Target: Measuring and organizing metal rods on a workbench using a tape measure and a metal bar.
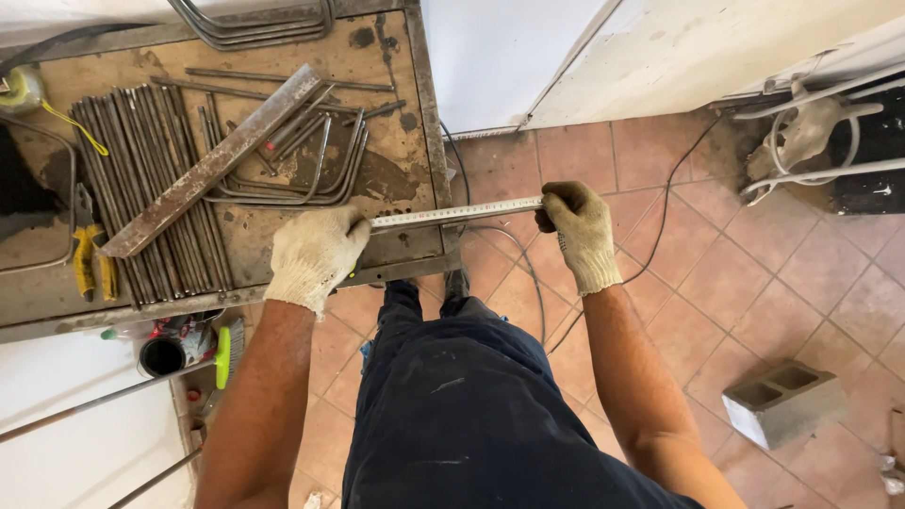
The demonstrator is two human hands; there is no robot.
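**Tape pulled across the counter edge**

Steel rods (pixel 141 179) lie on the counter (pixel 415 141). The gloved left hand (pixel 316 253) clamps the tape measure (pixel 452 214) there; the right hand (pixel 577 231) grips its far end above the floor tiles.

The left hand in its cream knitted glove (pixel 314 253) closes over the near end of the pale steel measuring tape blade (pixel 455 214), so the tape's case is out of sight, only a sliver of green showing under the palm. The right hand in its worn grey-green glove (pixel 577 231) swallows the blade's far end; the tip can't be seen. The markings on the blade are too fine to make out. Up top, the bent grey steel rods (pixel 255 24) run off the frame edge. The yellow-handled pliers (pixel 90 259) lie with their jaws partly lost against the dark patch. Both forearms are cut by the bottom edge.
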